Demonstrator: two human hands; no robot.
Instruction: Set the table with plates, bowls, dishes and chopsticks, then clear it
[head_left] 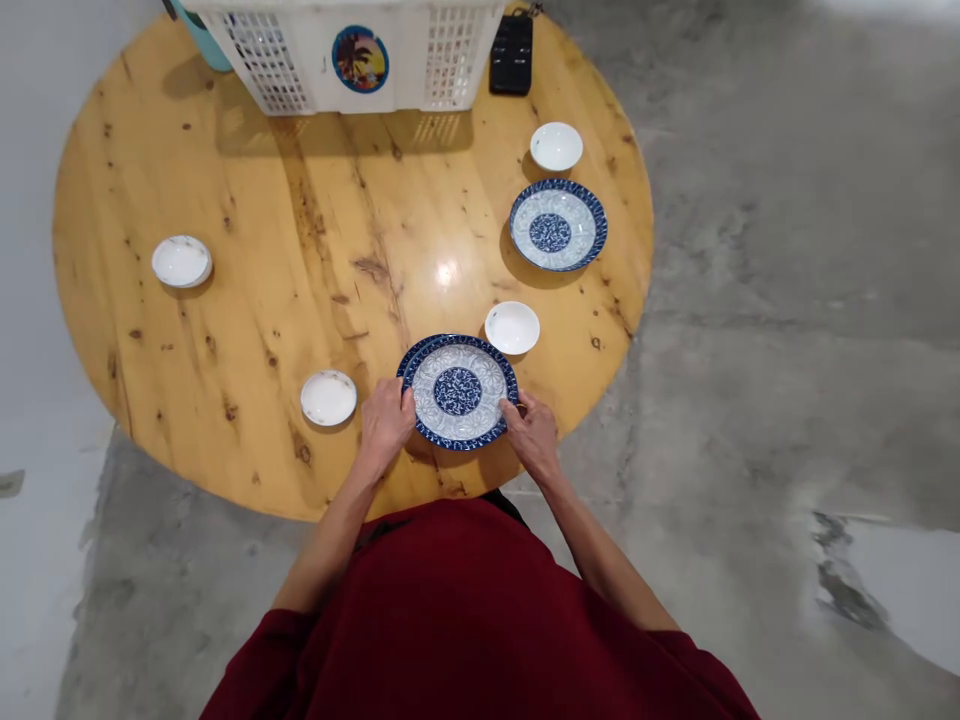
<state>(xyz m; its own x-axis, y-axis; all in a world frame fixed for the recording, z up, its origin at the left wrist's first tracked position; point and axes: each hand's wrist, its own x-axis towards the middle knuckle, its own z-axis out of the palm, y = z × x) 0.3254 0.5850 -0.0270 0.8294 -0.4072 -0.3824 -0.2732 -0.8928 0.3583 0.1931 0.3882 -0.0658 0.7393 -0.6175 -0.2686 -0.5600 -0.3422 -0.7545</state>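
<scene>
Red top (480, 610) fills the foreground; left hand (386, 425) and right hand (532, 432) each have a grip closed on opposite rims of the blue plates (459, 392) (two stacked, apparently) at the near counter (225, 200) edge. Glazed ceramic: probably stiff, slick, chippable. Hold by the rims.

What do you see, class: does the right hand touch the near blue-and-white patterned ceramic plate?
Touching. The head view shows the right hand with its fingers pressed on the blue-and-white patterned ceramic plate at its right rim.
</scene>
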